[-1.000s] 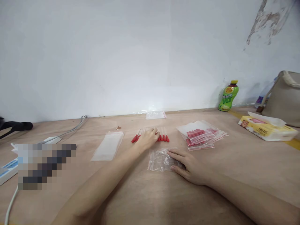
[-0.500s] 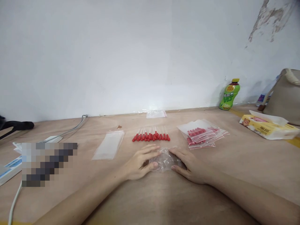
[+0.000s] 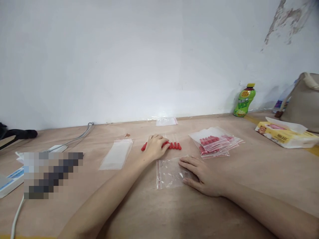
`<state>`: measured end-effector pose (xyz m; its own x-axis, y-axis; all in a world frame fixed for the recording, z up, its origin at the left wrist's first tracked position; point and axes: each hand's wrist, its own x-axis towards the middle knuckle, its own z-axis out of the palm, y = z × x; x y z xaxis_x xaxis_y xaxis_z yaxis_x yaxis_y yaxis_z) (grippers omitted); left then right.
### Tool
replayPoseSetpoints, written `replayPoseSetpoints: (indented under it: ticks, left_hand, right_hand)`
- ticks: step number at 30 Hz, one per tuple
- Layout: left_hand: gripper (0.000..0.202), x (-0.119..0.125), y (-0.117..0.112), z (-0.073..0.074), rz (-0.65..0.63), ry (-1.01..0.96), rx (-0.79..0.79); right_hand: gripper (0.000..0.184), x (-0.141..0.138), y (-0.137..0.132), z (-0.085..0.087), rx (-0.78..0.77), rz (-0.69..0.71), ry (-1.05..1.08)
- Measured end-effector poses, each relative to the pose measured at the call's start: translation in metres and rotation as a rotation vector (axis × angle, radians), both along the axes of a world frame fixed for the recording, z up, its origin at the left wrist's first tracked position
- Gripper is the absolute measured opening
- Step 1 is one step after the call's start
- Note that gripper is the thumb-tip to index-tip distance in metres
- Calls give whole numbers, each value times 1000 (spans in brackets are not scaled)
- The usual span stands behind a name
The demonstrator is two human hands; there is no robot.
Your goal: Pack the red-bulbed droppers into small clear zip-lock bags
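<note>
My left hand [image 3: 155,147] reaches forward and lies over a row of several thin clear tubes with red caps [image 3: 174,145], its fingers curled down onto them. Whether it grips any is hidden. My right hand [image 3: 202,174] rests flat on the right end of a small clear zip bag [image 3: 168,173] that lies on the wooden table [image 3: 261,172], with its fingers spread. A pile of filled bags with red-capped tubes [image 3: 213,142] lies to the right of the row.
A stack of unfilled clear bags [image 3: 116,154] lies left of the row and another bag [image 3: 166,121] near the wall. A green bottle [image 3: 244,100], a tissue pack [image 3: 284,134] and a beige bag [image 3: 302,103] stand at the right. A power strip [image 3: 11,179] and cables [image 3: 74,138] are at the left.
My left hand left the clear zip bag and moved forward onto the red-capped tubes. The bag now lies flatter. My right hand stayed on it.
</note>
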<state>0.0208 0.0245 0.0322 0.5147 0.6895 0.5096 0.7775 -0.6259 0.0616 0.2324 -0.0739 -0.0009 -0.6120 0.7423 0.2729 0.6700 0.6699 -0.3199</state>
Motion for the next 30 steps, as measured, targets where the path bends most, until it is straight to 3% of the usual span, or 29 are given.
replayPoseSetpoints:
  ticks: [6,11,14,17,19,25,28,30]
  left_hand:
    - [17,-9,2,-7,77,-54,24]
    - [23,-21,-26,-10,69,-140,-3]
    - [30,-32,-56,-10,-91,-203,-130]
    - [48,-47,-81,-9,-315,37,-357]
    - [52,-57,-89,-7,-387,183,-437]
    - [45,-68,-89,-8,-315,161,-483]
    - [36,-61,-84,-15,-209,-66,-465]
    - [32,-56,-79,-20,-129,-222,-418]
  right_hand:
    - [53,0,1,-2,10,4,26]
    - [52,0,0,-2,13,7,47]
    - [52,-1,0,-3,25,21,50]
    - [54,0,1,-3,39,14,43]
    - [55,1,1,-3,41,-1,14]
    - [57,0,-3,-2,78,-29,-56]
    - [48,1,-1,2,229,-97,-17]
    - [34,7,6,6,385,-236,12]
